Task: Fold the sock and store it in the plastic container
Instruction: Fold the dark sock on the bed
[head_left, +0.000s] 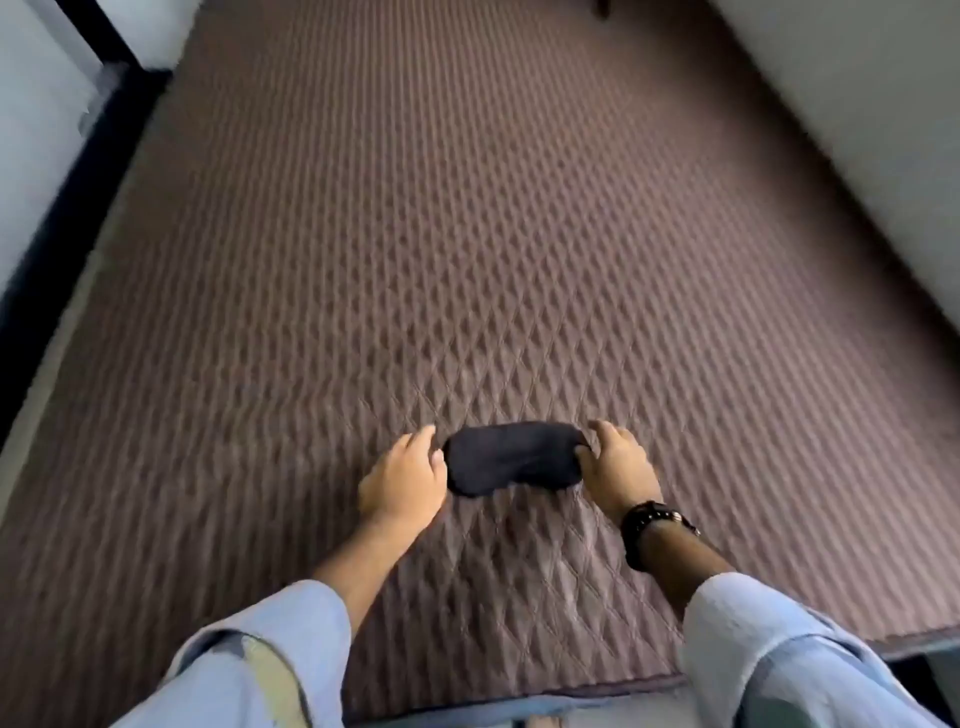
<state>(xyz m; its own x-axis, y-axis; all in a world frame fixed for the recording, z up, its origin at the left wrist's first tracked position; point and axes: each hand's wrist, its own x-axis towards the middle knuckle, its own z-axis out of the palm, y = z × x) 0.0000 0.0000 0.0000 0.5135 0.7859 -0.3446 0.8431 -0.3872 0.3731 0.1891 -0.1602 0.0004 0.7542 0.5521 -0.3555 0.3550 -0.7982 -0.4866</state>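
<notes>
Two hands pinch the small dark fabric sock, low centre of frame on the brown quilted mattress: left hand and right hand each grip one end. Best bring the ends together evenly; no container shows.

Open quilted mattress is seen on all sides of the dark sock; passage is bounded by a wall at right and a black frame at left.
</notes>
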